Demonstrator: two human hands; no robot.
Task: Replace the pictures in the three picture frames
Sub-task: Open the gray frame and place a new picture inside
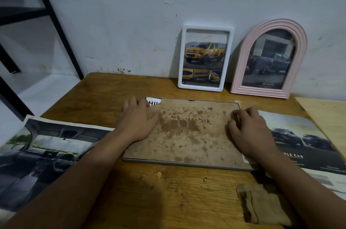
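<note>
Head view: a frame (pixel 187 133) lies face down on the table (pixel 149 191), stained backing up. Left hand (pixel 140 120) rests flat and open on the backing's left edge, fingers spread. Right hand (pixel 250 131) rests on the right edge, fingers curled, gripping nothing. White frame (pixel 206 59) and pink frame (pixel 269 58) lean against the wall.

Right hand (pixel 250 131) hides brochure (pixel 307 146) corner.
</note>
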